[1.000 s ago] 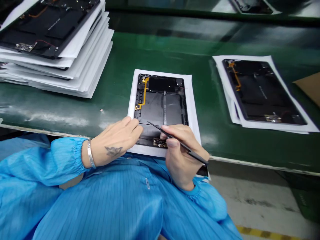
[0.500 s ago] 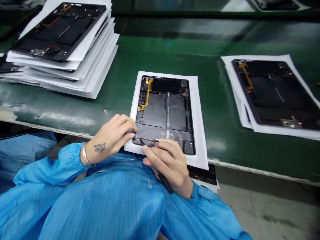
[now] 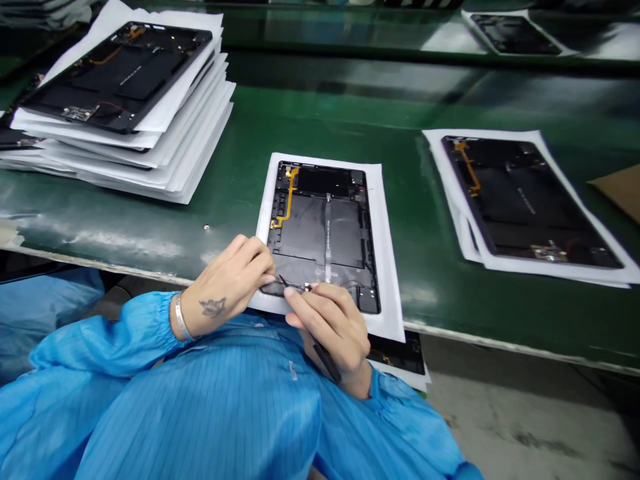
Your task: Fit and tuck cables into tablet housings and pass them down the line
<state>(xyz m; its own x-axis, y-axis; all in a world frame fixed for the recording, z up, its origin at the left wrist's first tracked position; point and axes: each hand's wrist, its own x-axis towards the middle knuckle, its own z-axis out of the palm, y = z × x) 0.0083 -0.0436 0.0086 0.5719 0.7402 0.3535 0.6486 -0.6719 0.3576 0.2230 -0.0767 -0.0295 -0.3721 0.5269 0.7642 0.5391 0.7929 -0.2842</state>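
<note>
A black tablet housing (image 3: pixel 320 227) with a yellow flex cable (image 3: pixel 290 200) lies on white paper (image 3: pixel 387 267) at the table's front edge. My left hand (image 3: pixel 233 273) is at its lower left corner, fingertips pinched together; what they hold, if anything, is too small to make out. My right hand (image 3: pixel 333 327) is closed around dark tweezers (image 3: pixel 326 360), whose thin tip points up and left over the housing's lower edge. Beside the right fingertips sits a small silvery part (image 3: pixel 307 287), with a thin wire along the lower edge.
At the left stands a tall stack of housings (image 3: pixel 120 73) interleaved with white sheets (image 3: pixel 200 133). Another housing (image 3: pixel 525 200) lies on paper at the right. A tiny metal piece (image 3: pixel 206 227) rests on the green table (image 3: pixel 320 100). More housings show below the table edge.
The view has shifted slightly. The tweezers' tip now shows more clearly above the housing's lower edge, left of my right fingertips. Both hands remain at that edge.
</note>
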